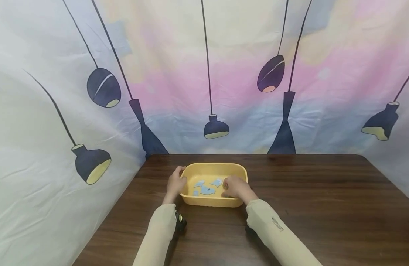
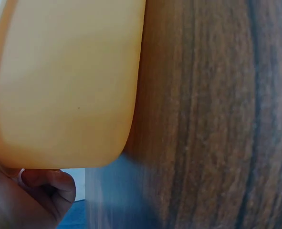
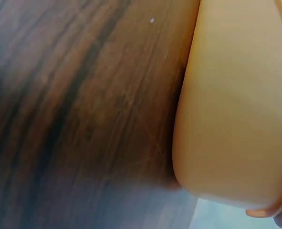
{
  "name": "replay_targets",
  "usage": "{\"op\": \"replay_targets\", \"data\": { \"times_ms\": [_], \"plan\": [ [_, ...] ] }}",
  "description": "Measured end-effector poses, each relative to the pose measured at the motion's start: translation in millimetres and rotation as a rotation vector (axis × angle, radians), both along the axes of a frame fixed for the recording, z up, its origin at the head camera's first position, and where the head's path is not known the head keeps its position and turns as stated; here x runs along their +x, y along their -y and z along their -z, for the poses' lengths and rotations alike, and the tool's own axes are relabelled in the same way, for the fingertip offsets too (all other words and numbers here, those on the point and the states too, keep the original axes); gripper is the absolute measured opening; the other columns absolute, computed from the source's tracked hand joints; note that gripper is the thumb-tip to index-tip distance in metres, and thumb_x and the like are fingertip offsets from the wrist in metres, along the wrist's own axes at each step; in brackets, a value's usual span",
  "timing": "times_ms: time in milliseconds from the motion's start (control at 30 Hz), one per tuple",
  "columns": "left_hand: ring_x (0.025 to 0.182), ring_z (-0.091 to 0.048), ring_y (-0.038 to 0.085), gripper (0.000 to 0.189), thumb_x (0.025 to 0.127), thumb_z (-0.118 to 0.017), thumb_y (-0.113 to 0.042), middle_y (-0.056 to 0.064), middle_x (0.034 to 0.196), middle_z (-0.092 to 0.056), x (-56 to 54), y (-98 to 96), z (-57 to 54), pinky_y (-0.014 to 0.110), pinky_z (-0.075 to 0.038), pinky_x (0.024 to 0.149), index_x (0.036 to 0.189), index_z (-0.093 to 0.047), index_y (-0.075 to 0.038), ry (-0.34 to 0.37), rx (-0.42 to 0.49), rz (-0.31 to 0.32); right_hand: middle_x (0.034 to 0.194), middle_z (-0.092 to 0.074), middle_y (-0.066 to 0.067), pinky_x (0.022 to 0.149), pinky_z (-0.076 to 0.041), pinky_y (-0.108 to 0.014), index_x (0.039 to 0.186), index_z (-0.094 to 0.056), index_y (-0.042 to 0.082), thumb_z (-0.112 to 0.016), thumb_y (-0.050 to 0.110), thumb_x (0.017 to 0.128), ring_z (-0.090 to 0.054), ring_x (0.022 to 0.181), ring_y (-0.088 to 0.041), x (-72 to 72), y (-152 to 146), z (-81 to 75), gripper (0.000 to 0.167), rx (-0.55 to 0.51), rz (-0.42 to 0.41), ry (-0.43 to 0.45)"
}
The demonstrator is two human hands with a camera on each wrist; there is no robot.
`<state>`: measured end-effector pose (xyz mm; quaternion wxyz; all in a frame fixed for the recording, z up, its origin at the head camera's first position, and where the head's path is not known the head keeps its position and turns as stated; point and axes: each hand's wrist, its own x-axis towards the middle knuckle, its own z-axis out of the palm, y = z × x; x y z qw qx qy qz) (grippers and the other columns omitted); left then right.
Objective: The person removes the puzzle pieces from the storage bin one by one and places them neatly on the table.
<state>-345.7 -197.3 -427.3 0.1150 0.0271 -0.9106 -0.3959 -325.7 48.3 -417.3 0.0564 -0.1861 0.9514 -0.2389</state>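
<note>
A yellow plastic basin (image 1: 214, 201) stands on the wooden table, several flat pale blue pieces (image 1: 207, 190) lying on its floor. At the basin's left end, my left hand (image 1: 175, 183) grips the rim. The left wrist view shows curled fingers (image 2: 59, 183) against the outside of the basin (image 2: 67, 90). My right hand (image 1: 237, 187) reaches over the right end into the basin, its fingers bent near the right-hand blue piece (image 1: 216, 182). Whether those fingertips hold anything is hidden. The right wrist view shows mostly the basin's outer wall (image 3: 236, 109).
The dark wooden table (image 1: 317, 207) extends to both sides of the basin and in front of it. Behind it hangs a cloth backdrop (image 1: 177, 74) printed with dark lamps. A black wrist device (image 1: 180, 222) sits at the left sleeve.
</note>
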Motion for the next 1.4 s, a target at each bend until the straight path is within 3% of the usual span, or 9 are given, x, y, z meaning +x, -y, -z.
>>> {"op": "replay_targets", "data": {
  "times_ms": [267, 467, 567, 733, 833, 1000, 1167, 1300, 1400],
  "plan": [
    [0.063, -0.056, 0.015, 0.045, 0.089, -0.050, -0.007, 0.019, 0.102, -0.070, 1.7, 0.2, 6.1, 0.025, -0.041, 0.054, 0.132, -0.059, -0.013, 0.001, 0.108, -0.028, 0.102, -0.070, -0.006, 0.085, -0.052, -0.040, 0.103, -0.070, 0.007, -0.075, 0.013, 0.082, -0.065, 0.096, -0.023, -3.0, 3, 1.6, 0.022, 0.080, -0.017, 0.048],
    [0.067, -0.064, 0.018, 0.045, 0.087, -0.051, -0.006, 0.019, 0.102, -0.073, 0.0, -1.9, 5.9, 0.025, -0.043, 0.052, 0.131, -0.062, -0.013, -0.012, 0.161, -0.058, 0.099, -0.067, -0.004, 0.079, -0.052, -0.039, 0.096, -0.065, 0.009, -0.077, 0.011, 0.080, -0.062, 0.088, -0.021, -3.9, 2, 2.1, 0.019, 0.039, 0.016, 0.048],
    [0.065, -0.063, 0.017, 0.046, 0.087, -0.052, -0.007, 0.018, 0.099, -0.073, -1.7, -3.3, 5.5, 0.025, -0.042, 0.052, 0.131, -0.062, -0.013, -0.014, 0.151, -0.073, 0.098, -0.064, -0.005, 0.077, -0.051, -0.038, 0.098, -0.064, 0.008, -0.079, 0.008, 0.078, -0.059, 0.086, -0.020, -3.3, 0, 0.7, 0.025, -0.051, 0.029, 0.043],
    [0.059, -0.058, 0.014, 0.046, 0.086, -0.053, -0.008, 0.016, 0.095, -0.073, -3.3, -3.6, 3.7, 0.025, -0.040, 0.051, 0.131, -0.063, -0.015, -0.019, 0.147, -0.093, 0.102, -0.059, -0.010, 0.075, -0.047, -0.036, 0.108, -0.063, 0.003, -0.078, 0.005, 0.077, -0.053, 0.080, -0.019, -3.8, -3, -0.6, 0.034, -0.290, 0.087, 0.042],
    [0.059, -0.057, 0.012, 0.046, 0.086, -0.053, -0.008, 0.016, 0.095, -0.073, -2.3, -2.7, 4.3, 0.024, -0.041, 0.051, 0.131, -0.063, -0.015, -0.005, 0.161, -0.094, 0.101, -0.058, -0.012, 0.068, -0.048, -0.032, 0.110, -0.062, -0.001, -0.074, 0.005, 0.081, -0.055, 0.075, -0.019, -4.0, -3, 0.7, 0.032, -0.438, 0.124, 0.036],
    [0.064, -0.062, 0.016, 0.046, 0.087, -0.053, -0.008, 0.017, 0.101, -0.073, 0.6, 0.8, 4.0, 0.024, -0.042, 0.051, 0.131, -0.063, -0.015, -0.009, 0.165, -0.103, 0.091, -0.056, -0.010, 0.059, -0.047, -0.026, 0.106, -0.064, -0.001, -0.071, 0.008, 0.086, -0.055, 0.068, -0.015, -7.0, -1, 0.5, 0.024, -0.570, 0.127, 0.002],
    [0.074, -0.066, 0.019, 0.046, 0.085, -0.054, -0.006, 0.018, 0.114, -0.071, 3.8, 0.3, 2.3, 0.024, -0.040, 0.050, 0.129, -0.065, -0.013, -0.041, 0.149, -0.110, 0.087, -0.060, -0.011, 0.064, -0.055, -0.030, 0.112, -0.063, -0.004, -0.067, 0.009, 0.089, -0.059, 0.064, -0.010, -10.8, -7, -2.1, 0.026, -0.731, 0.114, 0.033],
    [0.064, -0.060, 0.016, 0.047, 0.085, -0.054, -0.007, 0.018, 0.119, -0.069, 2.7, -3.0, 2.0, 0.024, -0.035, 0.046, 0.130, -0.065, -0.013, -0.045, 0.130, -0.077, 0.092, -0.064, -0.011, 0.074, -0.058, -0.033, 0.117, -0.061, -0.005, -0.065, 0.013, 0.092, -0.061, 0.068, -0.007, -9.9, -19, -6.8, 0.031, -0.844, 0.191, 0.084],
    [0.056, -0.052, 0.012, 0.047, 0.083, -0.054, -0.008, 0.017, 0.119, -0.070, 2.8, -2.3, 0.9, 0.024, -0.031, 0.044, 0.128, -0.066, -0.016, -0.054, 0.124, -0.091, 0.094, -0.066, -0.010, 0.073, -0.058, -0.031, 0.118, -0.061, -0.004, -0.063, 0.016, 0.093, -0.061, 0.071, -0.007, -8.5, -28, -11.2, 0.032, -0.858, 0.245, 0.087]
  ]
}}
